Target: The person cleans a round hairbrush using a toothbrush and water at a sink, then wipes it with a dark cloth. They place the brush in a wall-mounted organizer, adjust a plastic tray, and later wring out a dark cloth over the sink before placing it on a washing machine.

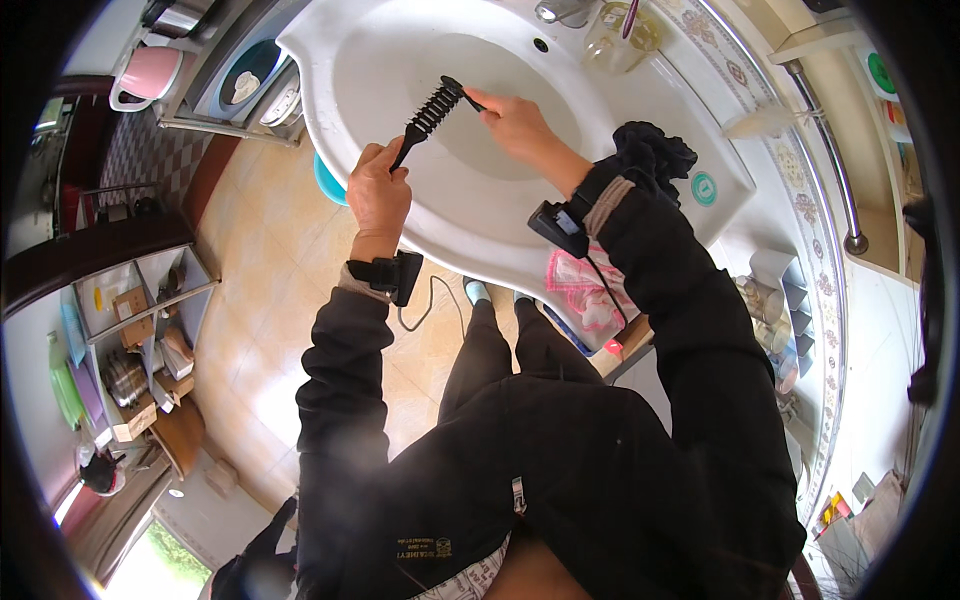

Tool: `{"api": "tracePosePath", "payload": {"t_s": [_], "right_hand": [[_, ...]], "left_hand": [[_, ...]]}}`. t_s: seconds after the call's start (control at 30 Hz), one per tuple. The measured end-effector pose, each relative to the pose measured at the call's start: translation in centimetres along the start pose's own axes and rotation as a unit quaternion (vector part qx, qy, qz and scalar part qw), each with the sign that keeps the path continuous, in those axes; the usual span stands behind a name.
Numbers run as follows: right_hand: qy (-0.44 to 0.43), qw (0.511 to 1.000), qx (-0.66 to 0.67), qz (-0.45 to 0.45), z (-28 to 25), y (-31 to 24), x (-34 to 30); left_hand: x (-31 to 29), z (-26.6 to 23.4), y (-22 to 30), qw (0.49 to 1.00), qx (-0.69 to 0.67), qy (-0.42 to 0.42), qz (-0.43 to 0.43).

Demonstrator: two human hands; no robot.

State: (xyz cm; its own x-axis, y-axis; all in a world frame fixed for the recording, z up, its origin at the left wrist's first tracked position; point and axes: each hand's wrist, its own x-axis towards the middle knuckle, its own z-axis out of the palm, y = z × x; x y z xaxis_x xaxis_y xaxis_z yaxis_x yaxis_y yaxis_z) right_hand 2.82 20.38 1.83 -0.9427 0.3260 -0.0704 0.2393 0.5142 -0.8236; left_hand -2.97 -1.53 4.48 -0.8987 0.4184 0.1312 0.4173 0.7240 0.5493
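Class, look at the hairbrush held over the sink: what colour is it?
The hairbrush is black; it shows best in the head view.

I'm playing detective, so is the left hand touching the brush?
Touching. The head view shows the left hand closed around the handle end of the black brush.

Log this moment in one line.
left hand: holds black hairbrush; right hand: at its bristled end, grip unclear; location: over white sink
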Motion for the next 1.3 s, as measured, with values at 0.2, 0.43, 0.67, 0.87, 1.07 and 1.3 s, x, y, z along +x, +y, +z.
{"api": "tracePosePath", "payload": {"t_s": [0.2, 0.43, 0.67, 0.87, 1.07, 1.3], "right_hand": [[-0.109, 0.989, -0.069, 0.067, -1.0, 1.8, -1.0], [-0.093, 0.945, -0.189, 0.25, 0.3, 8.2, 3.0], [-0.221, 0.959, 0.071, 0.163, -0.6, 2.6, 0.8], [-0.069, 0.996, -0.009, -0.054, 0.0, -4.0, -1.4], [-0.03, 0.994, -0.082, -0.072, -1.5, -3.8, -2.2], [0.022, 0.989, -0.081, -0.12, -1.2, -3.1, -2.0]], "left_hand": [[0.2, -0.8, -0.4, 0.993, -0.099, 0.06, -0.018], [0.3, -0.5, 0.1, 0.973, -0.213, 0.088, 0.002], [0.5, 0.0, -0.8, 0.983, -0.154, 0.078, -0.059], [0.8, 0.8, 0.9, 0.99, -0.103, 0.072, -0.058], [0.8, 0.2, 1.3, 0.995, -0.051, 0.08, -0.043], [1.4, 1.0, 1.2, 0.979, -0.171, 0.094, -0.064]]}}
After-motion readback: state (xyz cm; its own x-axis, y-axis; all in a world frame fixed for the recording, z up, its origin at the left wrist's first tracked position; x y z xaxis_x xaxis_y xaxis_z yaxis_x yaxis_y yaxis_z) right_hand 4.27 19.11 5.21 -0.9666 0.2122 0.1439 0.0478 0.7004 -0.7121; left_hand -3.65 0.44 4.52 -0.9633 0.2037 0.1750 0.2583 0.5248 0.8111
